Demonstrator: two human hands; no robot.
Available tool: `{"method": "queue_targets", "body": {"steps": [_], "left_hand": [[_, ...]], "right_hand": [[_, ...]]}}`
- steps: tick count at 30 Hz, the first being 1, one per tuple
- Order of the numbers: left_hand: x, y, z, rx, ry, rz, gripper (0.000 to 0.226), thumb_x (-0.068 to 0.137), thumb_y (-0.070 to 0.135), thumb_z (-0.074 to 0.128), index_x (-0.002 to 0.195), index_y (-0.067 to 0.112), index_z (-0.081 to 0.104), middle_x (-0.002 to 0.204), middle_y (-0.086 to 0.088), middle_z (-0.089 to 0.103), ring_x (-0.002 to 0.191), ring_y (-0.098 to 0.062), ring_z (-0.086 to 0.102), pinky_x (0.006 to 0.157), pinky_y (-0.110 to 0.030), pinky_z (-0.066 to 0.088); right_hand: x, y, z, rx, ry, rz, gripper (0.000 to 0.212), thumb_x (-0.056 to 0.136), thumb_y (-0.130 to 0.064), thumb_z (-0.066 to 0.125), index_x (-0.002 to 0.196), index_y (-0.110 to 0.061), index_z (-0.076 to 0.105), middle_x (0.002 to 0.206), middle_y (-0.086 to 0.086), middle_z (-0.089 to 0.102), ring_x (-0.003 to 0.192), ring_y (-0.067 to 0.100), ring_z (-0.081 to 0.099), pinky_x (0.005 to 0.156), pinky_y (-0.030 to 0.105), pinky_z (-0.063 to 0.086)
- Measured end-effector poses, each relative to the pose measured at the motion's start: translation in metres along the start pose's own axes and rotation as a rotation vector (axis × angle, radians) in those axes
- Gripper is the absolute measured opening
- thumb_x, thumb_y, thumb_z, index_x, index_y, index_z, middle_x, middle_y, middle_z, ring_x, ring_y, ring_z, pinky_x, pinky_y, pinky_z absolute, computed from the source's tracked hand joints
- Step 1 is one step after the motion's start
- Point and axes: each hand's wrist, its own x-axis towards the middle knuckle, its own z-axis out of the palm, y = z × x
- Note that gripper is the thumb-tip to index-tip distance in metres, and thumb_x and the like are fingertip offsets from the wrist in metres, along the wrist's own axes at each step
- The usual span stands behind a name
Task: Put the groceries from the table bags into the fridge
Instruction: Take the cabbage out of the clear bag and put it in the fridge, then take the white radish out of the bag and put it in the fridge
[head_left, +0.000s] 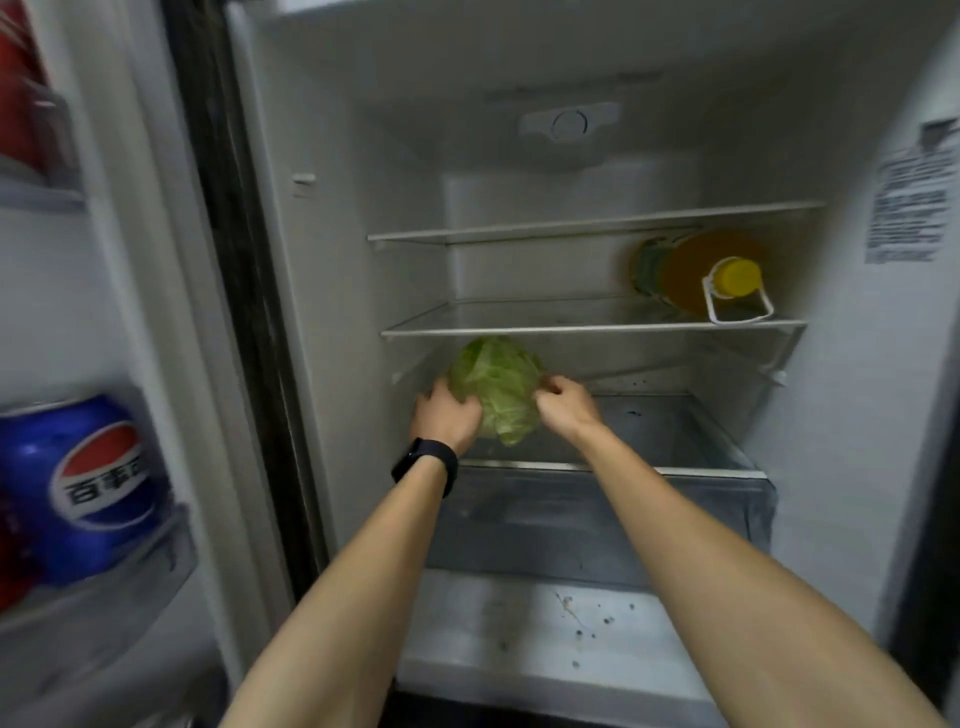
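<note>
The fridge (332, 312) stands open before me. A pale green cabbage (501, 382) is at the left of the space under the lower glass shelf (592, 328), above the clear crisper drawer (597, 514). My left hand (448, 413), with a black band on the wrist, grips the cabbage's left side. My right hand (563, 404) holds its right side with curled fingers. Whether the cabbage rests on the drawer cover or hangs in my hands I cannot tell.
A yellow-capped oil bottle (701, 275) lies on its side at the right of the lower shelf. The upper shelf (592, 224) holds nothing. In the door rack at left stand a blue Pepsi can (85, 483) and red cans (15, 83).
</note>
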Motion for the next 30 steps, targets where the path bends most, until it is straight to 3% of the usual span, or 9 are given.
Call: {"method": "queue_targets", "body": {"steps": [5,9,13,16,25,30], "left_hand": [[-0.098,0.001,-0.022,0.152,-0.071,0.089,0.054,0.087,0.042,0.053,0.139,0.029,0.049,0.136,-0.011,0.053,0.117,-0.031,0.056,0.1,-0.041,0.047],[-0.2,-0.022,-0.046,0.216,-0.014,0.253,0.049,0.089,0.044,0.053,0.137,0.032,0.051,0.134,-0.002,0.056,0.122,-0.023,0.054,0.1,-0.039,0.046],[-0.305,-0.06,-0.085,0.318,0.042,0.307,0.05,0.092,0.044,0.055,0.141,0.036,0.046,0.136,0.006,0.053,0.126,-0.015,0.046,0.101,-0.036,0.045],[-0.377,-0.097,-0.12,0.439,0.069,0.249,0.049,0.092,0.043,0.055,0.141,0.037,0.046,0.136,0.008,0.053,0.126,-0.015,0.045,0.098,-0.037,0.047],[-0.57,-0.222,-0.255,0.679,0.184,-0.113,0.039,0.09,0.039,0.058,0.129,0.035,0.06,0.127,0.006,0.062,0.122,-0.019,0.051,0.099,-0.04,0.045],[-0.688,-0.274,-0.368,0.813,0.257,-0.333,0.038,0.093,0.039,0.056,0.13,0.033,0.061,0.128,0.004,0.062,0.124,-0.019,0.051,0.105,-0.041,0.041]], "right_hand": [[-0.095,0.001,-0.024,-0.044,0.015,-0.162,0.029,0.092,-0.032,0.059,0.119,-0.03,0.07,0.125,-0.002,0.07,0.12,0.02,0.06,0.098,0.025,0.042],[-0.199,0.019,-0.039,-0.097,0.02,-0.354,0.025,0.095,-0.029,0.061,0.118,-0.029,0.072,0.121,-0.007,0.07,0.117,0.014,0.061,0.095,0.023,0.041],[-0.303,0.048,-0.034,-0.176,-0.02,-0.51,0.029,0.099,-0.034,0.055,0.126,-0.034,0.067,0.137,-0.014,0.059,0.134,0.01,0.045,0.111,0.024,0.03],[-0.375,0.056,-0.018,-0.22,-0.114,-0.553,0.032,0.101,-0.035,0.053,0.131,-0.035,0.063,0.142,-0.018,0.053,0.142,0.007,0.033,0.114,0.023,0.02],[-0.548,0.028,0.098,-0.235,-0.508,-0.731,0.033,0.1,-0.038,0.052,0.13,-0.033,0.064,0.139,-0.013,0.058,0.141,0.016,0.035,0.115,0.031,0.029],[-0.648,-0.012,0.182,-0.197,-0.701,-0.806,0.032,0.101,-0.041,0.051,0.131,-0.039,0.063,0.14,-0.018,0.056,0.143,0.013,0.032,0.115,0.028,0.024]]}}
